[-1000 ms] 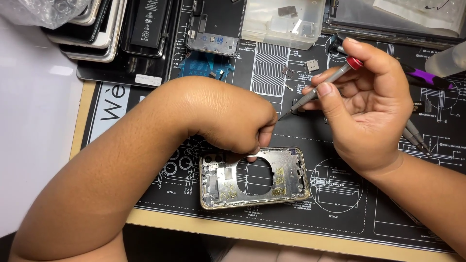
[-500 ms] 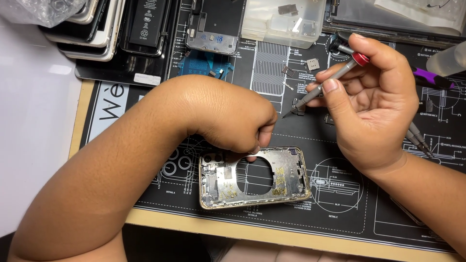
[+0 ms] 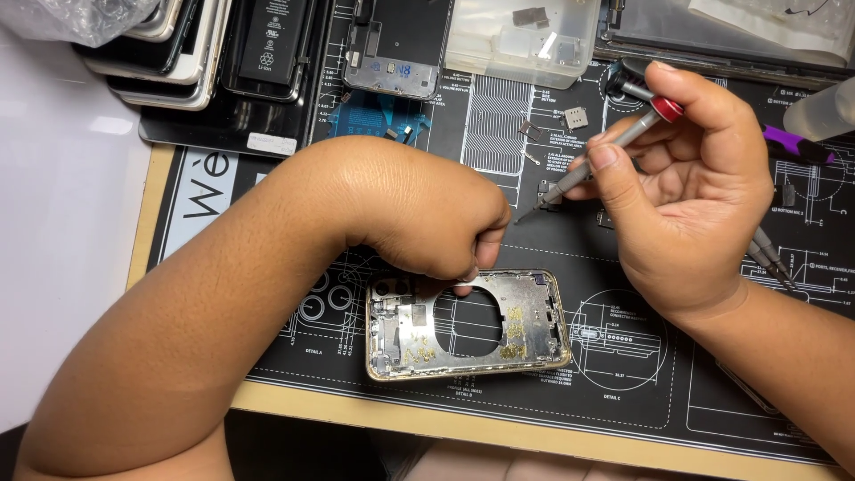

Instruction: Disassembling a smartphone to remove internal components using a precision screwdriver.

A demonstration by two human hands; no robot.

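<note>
Black repair mat (image 3: 294, 374) covers the worktop. Left hand (image 3: 427, 214) curls onto the phone frame's (image 3: 468, 325) top edge, perhaps pinching it. Right hand (image 3: 695, 187) grips a screwdriver (image 3: 592, 165), tip above the mat; best to pin the frame flat.

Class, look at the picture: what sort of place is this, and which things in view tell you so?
Probably a phone repair bench. A stripped phone frame lies on a black repair mat, the right hand holds a small screwdriver, and phone parts and a battery are stacked behind.
</note>
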